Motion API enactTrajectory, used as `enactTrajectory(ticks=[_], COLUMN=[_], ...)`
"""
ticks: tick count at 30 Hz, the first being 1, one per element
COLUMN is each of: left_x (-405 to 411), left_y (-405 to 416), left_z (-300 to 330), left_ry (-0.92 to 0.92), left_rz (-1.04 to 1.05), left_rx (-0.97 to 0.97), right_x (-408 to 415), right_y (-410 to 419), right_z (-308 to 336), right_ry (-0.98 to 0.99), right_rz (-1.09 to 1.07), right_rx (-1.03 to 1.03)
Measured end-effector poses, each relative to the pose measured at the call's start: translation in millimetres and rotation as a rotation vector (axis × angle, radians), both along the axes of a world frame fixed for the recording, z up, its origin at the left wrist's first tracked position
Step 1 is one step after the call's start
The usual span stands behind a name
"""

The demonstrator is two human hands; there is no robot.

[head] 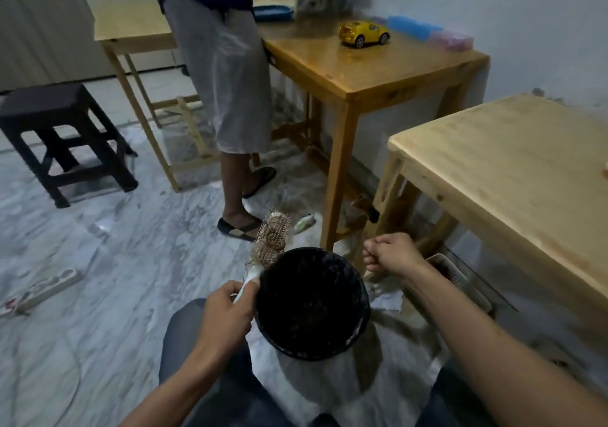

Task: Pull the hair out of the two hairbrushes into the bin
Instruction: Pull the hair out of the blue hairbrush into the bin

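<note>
A hairbrush (270,240) is gripped by the left hand (227,311) beside the bin (360,321), while hair strands are pinched by the curled right hand (391,254).

The mouth of the black bin (312,301) lies open from above, nothing across it. On its left rim the round hairbrush (270,239) slants up and away, its handle gripped by the left hand (227,308); the right hand (391,254), fingers curled, hangs just past the far right rim. Close on the right stand a pale wooden table (513,163) and a white basket (460,278) on the floor. Beyond, a darker table's leg (335,176) and a standing person's sandalled foot (238,226) hem the far side
</note>
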State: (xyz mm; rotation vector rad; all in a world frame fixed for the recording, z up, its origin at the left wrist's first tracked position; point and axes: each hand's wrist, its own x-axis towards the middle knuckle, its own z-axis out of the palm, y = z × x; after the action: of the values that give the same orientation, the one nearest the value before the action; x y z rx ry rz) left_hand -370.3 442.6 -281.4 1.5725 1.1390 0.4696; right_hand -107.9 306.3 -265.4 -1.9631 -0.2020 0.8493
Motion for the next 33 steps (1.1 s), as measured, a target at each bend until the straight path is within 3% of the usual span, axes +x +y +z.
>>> enactTrajectory(ticks=[5,11,17,19,23,27,33], left_x=[1,15,21,21,18,11,5], left_y=[14,14,22,22,20,17,11], left_z=[-4,-10,-17,-16,-11,-9,-11], left_ry=[0.045,0.119,0.190,0.188,0.213,0.211,0.253], left_rz=[0.015,-0.076,-0.149,-0.155,-0.181,-0.183,-0.153], left_rx=[0.046,0.113,0.126,0.141,0.184,0.197,0.227], right_x=[-2,-6,-1,-1,-10,-12,-5], right_y=[-1,25,39,46,60,70,56], right_z=[-43,-40,-31,-30,-20,-18,-10], right_ry=[-0.057,-0.059,-0.090,-0.004,-0.008,-0.098,-0.080], right_rz=[0.109,0.440,0.258,0.207,0.247,0.109,-0.144], right_rx=[-0.169,-0.326,-0.152,0.007,0.214,0.212,0.153])
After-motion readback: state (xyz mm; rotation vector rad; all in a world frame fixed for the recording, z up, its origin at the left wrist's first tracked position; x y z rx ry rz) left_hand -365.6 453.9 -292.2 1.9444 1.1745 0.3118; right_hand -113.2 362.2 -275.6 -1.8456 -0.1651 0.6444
